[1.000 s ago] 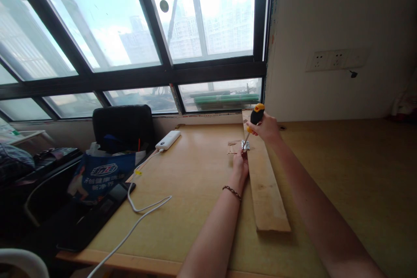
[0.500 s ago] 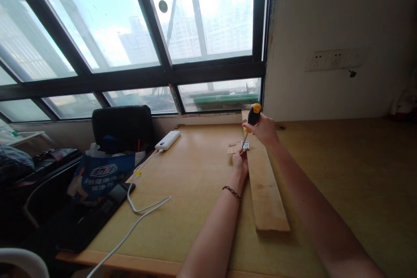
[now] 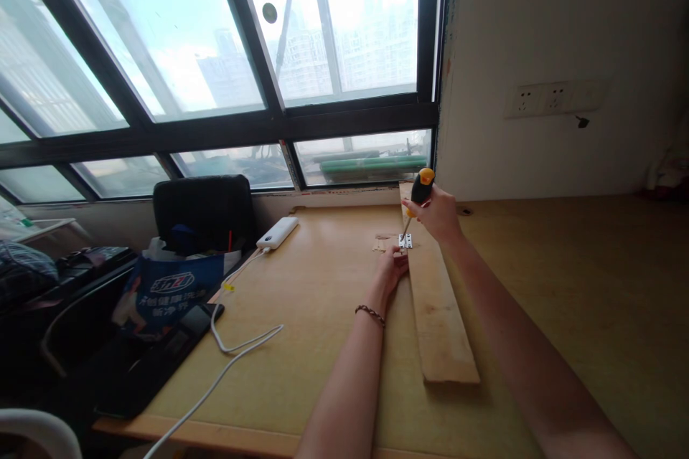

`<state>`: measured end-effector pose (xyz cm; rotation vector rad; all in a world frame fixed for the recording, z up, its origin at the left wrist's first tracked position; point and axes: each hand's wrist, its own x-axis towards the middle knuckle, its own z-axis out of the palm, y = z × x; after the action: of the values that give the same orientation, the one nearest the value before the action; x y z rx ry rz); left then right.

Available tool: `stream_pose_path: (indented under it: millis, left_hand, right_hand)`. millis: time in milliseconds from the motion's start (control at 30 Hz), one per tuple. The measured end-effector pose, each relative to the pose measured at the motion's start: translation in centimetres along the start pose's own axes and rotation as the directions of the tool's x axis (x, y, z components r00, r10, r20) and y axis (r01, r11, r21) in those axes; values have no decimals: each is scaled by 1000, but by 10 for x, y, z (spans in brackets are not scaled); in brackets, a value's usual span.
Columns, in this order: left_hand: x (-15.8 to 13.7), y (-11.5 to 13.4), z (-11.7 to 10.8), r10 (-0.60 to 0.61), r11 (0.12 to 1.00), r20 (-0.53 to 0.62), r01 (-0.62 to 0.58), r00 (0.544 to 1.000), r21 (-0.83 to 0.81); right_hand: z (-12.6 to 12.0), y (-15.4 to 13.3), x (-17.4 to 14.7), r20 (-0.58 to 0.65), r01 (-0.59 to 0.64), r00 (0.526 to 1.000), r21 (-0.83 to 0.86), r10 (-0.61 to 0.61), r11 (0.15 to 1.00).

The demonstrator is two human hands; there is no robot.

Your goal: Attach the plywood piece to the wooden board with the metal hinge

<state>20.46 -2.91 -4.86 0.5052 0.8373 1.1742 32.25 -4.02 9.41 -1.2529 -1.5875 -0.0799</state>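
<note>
My right hand is wrapped round the black-and-yellow handle of a screwdriver, its shaft slanting down to the left. The tip meets a small silver hinge with screw holes, lying at the left edge of a long wooden board. Fingers of my left hand are curled together at the hinge's near edge, close against the board; their tips are partly hidden. Any screw under the tip is too small to make out. Small light wooden pieces lie left of the hinge.
The board lies flat on a yellowish wooden table. A white power bank with a white cable is to the left. Beyond the left table edge are a black chair and a blue bag. Windows and a wall stand behind.
My left hand and wrist have shifted slightly left, uncovering more of the hinge. The screwdriver handle has risen and moved slightly right, its tip still at the hinge.
</note>
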Motion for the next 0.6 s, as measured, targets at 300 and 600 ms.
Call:
stream_pose_path:
  millis: [300, 600]
  left_hand:
    - [3, 2, -8, 56, 973, 6, -56, 998, 225]
    - [1, 5, -5, 70, 973, -16, -65, 997, 224]
  right_hand:
    - [-3, 4, 3, 10, -27, 1000, -1, 27, 1000]
    - [1, 6, 2, 22, -43, 999, -20, 44, 999]
